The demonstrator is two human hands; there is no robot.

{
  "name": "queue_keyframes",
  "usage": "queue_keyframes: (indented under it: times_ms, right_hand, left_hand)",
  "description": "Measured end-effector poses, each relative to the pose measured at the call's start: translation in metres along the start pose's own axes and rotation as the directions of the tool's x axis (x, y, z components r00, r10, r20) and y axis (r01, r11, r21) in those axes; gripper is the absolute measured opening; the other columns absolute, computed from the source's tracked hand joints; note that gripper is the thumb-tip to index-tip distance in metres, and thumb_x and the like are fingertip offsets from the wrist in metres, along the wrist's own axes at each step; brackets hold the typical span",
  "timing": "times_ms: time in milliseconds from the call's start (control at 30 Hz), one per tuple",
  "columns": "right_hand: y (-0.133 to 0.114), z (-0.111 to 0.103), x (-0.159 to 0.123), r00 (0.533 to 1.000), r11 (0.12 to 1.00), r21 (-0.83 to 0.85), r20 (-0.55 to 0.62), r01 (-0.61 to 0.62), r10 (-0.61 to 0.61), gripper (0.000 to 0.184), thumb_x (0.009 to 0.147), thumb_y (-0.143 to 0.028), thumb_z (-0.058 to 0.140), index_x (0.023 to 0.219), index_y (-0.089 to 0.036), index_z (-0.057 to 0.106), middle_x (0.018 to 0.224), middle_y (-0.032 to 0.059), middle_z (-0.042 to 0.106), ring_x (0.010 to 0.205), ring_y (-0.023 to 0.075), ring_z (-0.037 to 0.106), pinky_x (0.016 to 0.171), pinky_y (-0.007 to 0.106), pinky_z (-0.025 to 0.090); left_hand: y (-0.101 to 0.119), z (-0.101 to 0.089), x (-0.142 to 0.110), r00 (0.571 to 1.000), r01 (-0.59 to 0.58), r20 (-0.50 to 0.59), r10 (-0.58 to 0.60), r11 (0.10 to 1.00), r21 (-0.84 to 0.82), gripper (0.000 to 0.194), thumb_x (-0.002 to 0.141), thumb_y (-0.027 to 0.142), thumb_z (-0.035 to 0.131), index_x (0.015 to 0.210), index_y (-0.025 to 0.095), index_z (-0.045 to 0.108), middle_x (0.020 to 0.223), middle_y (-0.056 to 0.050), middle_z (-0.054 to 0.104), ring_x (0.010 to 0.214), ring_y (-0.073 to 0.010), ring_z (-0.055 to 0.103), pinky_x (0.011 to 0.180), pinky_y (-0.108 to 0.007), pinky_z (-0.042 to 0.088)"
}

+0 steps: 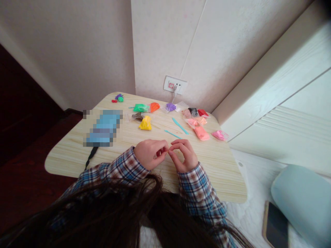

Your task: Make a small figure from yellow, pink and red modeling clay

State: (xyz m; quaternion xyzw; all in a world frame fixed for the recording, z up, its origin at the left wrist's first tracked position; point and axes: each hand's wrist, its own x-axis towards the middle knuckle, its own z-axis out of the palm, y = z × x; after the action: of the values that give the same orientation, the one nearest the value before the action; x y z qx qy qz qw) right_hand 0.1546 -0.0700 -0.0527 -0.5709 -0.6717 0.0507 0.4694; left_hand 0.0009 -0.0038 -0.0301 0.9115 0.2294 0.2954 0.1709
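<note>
Over the near part of the wooden table, my left hand (152, 153) and my right hand (184, 155) meet fingertip to fingertip. Both are closed in a pinch; whatever sits between the tips is too small to make out. Just beyond them lie a thin blue modelling tool (172, 134) and a wider blue modelling knife (180, 125). A bag of yellow clay (145, 123) rests ahead of my left hand. Past my right hand is a packet of coral-pink clay (201, 133).
Green (141, 107), orange (154, 107) and purple (171, 107) clay bags line the table's back. Small shaped clay pieces (120, 99) sit at the far left corner, above a blurred blue rectangle (104, 128). Pink clay (219, 135) lies near the right edge. A wall socket (175, 85) holds a plug.
</note>
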Motion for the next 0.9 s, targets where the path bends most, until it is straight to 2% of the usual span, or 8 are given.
queue_keyframes:
  times_ms: [267, 533, 633, 733, 900]
  right_hand:
    - [-0.003, 0.0, 0.0, 0.997, 1.0, 0.003, -0.069, -0.019, 0.019, 0.006, 0.08, -0.021, 0.051, 0.076, -0.02, 0.056, 0.089, 0.0074, 0.059, 0.088, 0.02, 0.058, 0.082, 0.039, 0.046]
    - [-0.001, -0.002, 0.0, 0.989, 0.997, -0.037, -0.137, -0.062, 0.057, 0.009, 0.078, -0.025, 0.055, 0.071, -0.02, 0.055, 0.086, 0.007, 0.061, 0.086, 0.0204, 0.059, 0.081, 0.04, 0.047]
    - [0.003, -0.002, 0.0, 0.987, 0.996, -0.048, -0.147, -0.073, 0.065, 0.007, 0.078, -0.023, 0.054, 0.072, -0.02, 0.057, 0.083, 0.0065, 0.061, 0.084, 0.02, 0.059, 0.079, 0.038, 0.048]
    - [0.006, -0.002, -0.001, 0.984, 0.993, -0.069, -0.159, -0.096, 0.084, 0.013, 0.08, -0.021, 0.051, 0.07, -0.02, 0.059, 0.079, 0.0058, 0.06, 0.081, 0.0187, 0.06, 0.077, 0.037, 0.048]
    - [0.01, -0.001, -0.004, 0.982, 0.983, -0.123, -0.142, -0.139, 0.121, 0.01, 0.077, -0.027, 0.056, 0.07, -0.02, 0.06, 0.082, 0.0057, 0.06, 0.083, 0.02, 0.059, 0.078, 0.038, 0.048]
  left_hand:
    - [0.003, -0.004, 0.001, 0.997, 0.079, -0.008, -0.08, 0.997, -0.007, 0.005, 0.075, 0.018, 0.049, 0.076, 0.018, 0.054, 0.065, 0.001, 0.065, 0.057, -0.0114, 0.06, 0.057, -0.021, 0.044]
    - [-0.003, 0.0, 0.0, 0.988, 0.111, -0.103, -0.115, 0.993, -0.043, 0.006, 0.077, 0.02, 0.05, 0.075, 0.018, 0.055, 0.063, 0.002, 0.065, 0.055, -0.0101, 0.059, 0.055, -0.02, 0.044]
    - [-0.003, 0.0, 0.0, 0.987, 0.12, -0.1, -0.125, 0.991, -0.06, 0.006, 0.077, 0.021, 0.05, 0.075, 0.018, 0.055, 0.063, 0.003, 0.064, 0.054, -0.0097, 0.059, 0.053, -0.019, 0.044]
    - [-0.001, -0.002, 0.0, 0.986, 0.137, -0.089, -0.141, 0.989, -0.055, 0.006, 0.077, 0.02, 0.05, 0.074, 0.018, 0.055, 0.063, 0.002, 0.064, 0.055, -0.0099, 0.059, 0.054, -0.019, 0.044]
    - [0.001, -0.004, 0.002, 0.987, 0.138, -0.075, -0.141, 0.989, -0.042, 0.006, 0.077, 0.02, 0.05, 0.075, 0.017, 0.055, 0.063, 0.002, 0.065, 0.056, -0.0103, 0.06, 0.055, -0.02, 0.045]
